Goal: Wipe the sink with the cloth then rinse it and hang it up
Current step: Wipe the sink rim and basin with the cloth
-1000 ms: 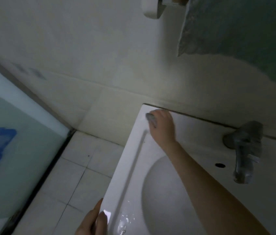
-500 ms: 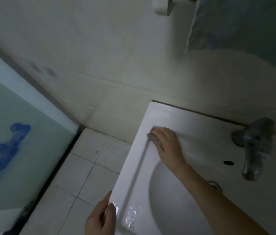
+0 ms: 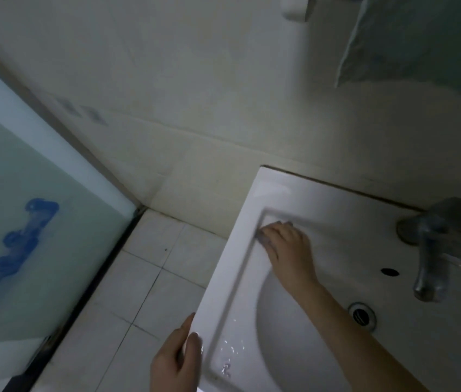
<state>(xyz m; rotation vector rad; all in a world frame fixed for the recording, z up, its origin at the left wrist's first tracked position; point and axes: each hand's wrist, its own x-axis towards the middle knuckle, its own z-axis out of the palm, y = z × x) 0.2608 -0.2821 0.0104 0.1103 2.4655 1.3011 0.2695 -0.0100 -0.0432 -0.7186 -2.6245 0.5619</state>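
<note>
Currently the right hand (image 3: 288, 247) reaches across the basin to the far left corner of the sink (image 3: 223, 278), just inside the raised rim. Its fingers (image 3: 273, 232) are bent down over a small grey cloth (image 3: 262, 239), which they hold bunched beneath them and press against the white ledge. Only slivers of the cloth show, at the fingertips and along the hand's left side. The thumb is hidden, and the hand is slightly blurred. The left hand (image 3: 175, 363) clasps the near left corner of the sink, with the thumb (image 3: 194, 342) laid on top of the rim and the other fingers wrapped round the outer edge. Water drops (image 3: 230, 352) glisten on the ledge just beside that thumb. A grey metal tap (image 3: 433, 250) stands at the far edge toward the right, its spout pointing down over the basin. A dark overflow hole (image 3: 390, 272) sits just left of the spout, and the drain (image 3: 362, 312) lies below it. Pale floor tiles (image 3: 139, 278) run along the sink's left side to a frosted glass panel (image 3: 11, 278) that carries a blue smudged shape (image 3: 23, 239). On the tiled wall (image 3: 195, 80) behind the sink, a teal towel (image 3: 421, 38) hangs at the upper right.
</note>
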